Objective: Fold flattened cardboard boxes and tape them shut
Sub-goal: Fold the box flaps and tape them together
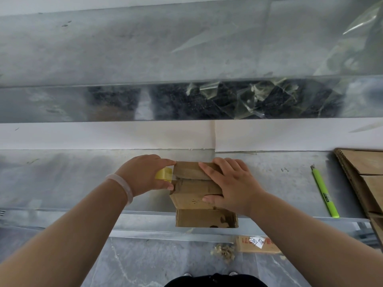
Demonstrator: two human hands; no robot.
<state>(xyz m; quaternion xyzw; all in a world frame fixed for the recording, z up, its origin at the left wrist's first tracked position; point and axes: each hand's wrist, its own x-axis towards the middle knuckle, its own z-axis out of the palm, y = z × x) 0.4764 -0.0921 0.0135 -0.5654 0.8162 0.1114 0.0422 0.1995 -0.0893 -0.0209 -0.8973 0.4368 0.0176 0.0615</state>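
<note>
Item: small cardboard box [192,187], set at the near edge of a metal bench [72,179], folded up into shape, with its two top flaps closed and meeting along a centre seam. One loose flap [203,218] hangs below the bench edge on the near side and looks unsealed. Left hand [143,172], with a pale bracelet [124,187] on the wrist, has its fingers curled round a roll of clear yellowish tape [162,174], which it holds against the left end of the seam; the thumb tip touches the box corner. Right hand [232,183] lies flat on the top, its fingers [209,168] straight and spread over the flaps to hold them down, with the thumb against the near face. Accessories: a green utility knife [324,193] lies well to the right on the bench, and a stack of flattened cardboard [371,162] sits beyond it at the right edge. Status, as judged: folding done for this box and taping just starting at the seam's left end. Remaining are the run of tape across the seam, the cut, the hanging flap, and the flat stock waiting in the stack.
</note>
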